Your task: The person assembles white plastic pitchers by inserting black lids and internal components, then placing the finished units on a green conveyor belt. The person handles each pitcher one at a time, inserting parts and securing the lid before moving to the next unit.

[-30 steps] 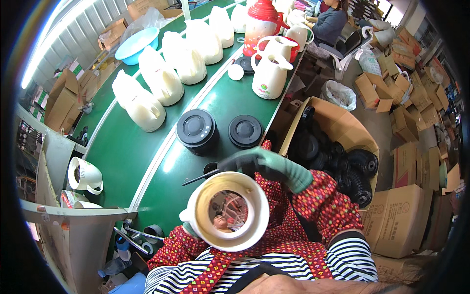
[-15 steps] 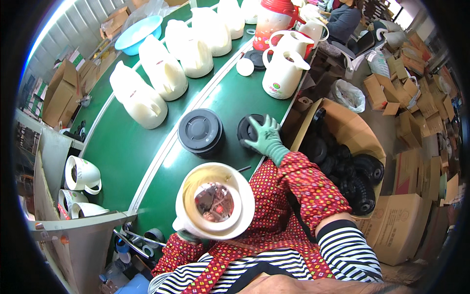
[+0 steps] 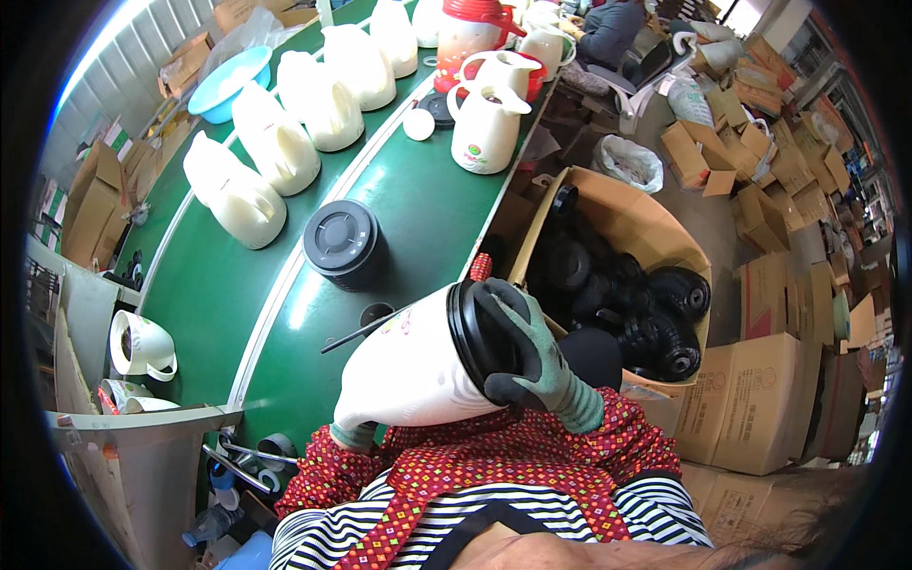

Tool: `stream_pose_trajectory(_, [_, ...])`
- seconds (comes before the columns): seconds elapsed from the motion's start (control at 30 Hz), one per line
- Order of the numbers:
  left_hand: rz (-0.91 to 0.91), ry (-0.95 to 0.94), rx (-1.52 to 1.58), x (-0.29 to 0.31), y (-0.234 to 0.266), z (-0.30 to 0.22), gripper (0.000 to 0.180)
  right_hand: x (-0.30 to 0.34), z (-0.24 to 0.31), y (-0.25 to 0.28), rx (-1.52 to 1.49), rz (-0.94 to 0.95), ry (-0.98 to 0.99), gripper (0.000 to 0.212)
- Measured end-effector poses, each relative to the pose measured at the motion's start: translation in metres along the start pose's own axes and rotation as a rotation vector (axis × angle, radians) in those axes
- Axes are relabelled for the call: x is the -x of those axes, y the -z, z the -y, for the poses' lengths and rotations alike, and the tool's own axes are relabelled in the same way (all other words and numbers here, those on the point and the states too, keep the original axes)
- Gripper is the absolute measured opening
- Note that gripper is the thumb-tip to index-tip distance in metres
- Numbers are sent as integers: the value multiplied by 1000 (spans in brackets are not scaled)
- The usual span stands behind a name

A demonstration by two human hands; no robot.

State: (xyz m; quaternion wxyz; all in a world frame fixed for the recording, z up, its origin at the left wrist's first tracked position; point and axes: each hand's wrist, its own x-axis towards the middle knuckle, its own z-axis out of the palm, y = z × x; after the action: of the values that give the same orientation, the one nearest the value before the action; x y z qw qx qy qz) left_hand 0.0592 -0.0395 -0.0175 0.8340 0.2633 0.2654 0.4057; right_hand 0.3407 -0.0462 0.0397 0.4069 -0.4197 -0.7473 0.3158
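A white thermos jug [image 3: 404, 366] lies on its side in front of my body, its wide end toward the right. My left hand [image 3: 354, 435], gloved in green, grips it at the handle side; most of the fingers are hidden behind the jug. Over the wide end sits a black round base cap [image 3: 483, 332]. My right hand [image 3: 537, 356], in a green glove with dark fingertips, wraps round that cap and presses against it. Beyond the jug, a stack of black base caps [image 3: 342, 239] stands on the green table [image 3: 408, 223].
Several white jugs [image 3: 275, 142] stand at the far left, near a blue basin [image 3: 230, 81]. A red thermos [image 3: 465, 43] is at the back. To my right a cardboard box [image 3: 655, 218] holds black parts. A thin dark rod [image 3: 366, 330] juts beside the jug.
My right hand has brought the black base cap from the table to the jug's wide end. The jug has tipped from its open end facing up to lying sideways.
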Motion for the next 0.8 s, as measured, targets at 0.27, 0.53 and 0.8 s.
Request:
stream_pose_trajectory(0.27, [-222,-144,156,1,-31,1,24,37,-1,2,-601,-164,-93,77])
stream_pose_trajectory(0.53, [-174,-665,-1295,4,-48,-27,31,57,-35,23,-344,-58,-92,75])
stream_pose_trajectory(0.8, [-126,-861,-1307,-21,-69,-33,29,73,-42,7,-1113,-92,-157,72])
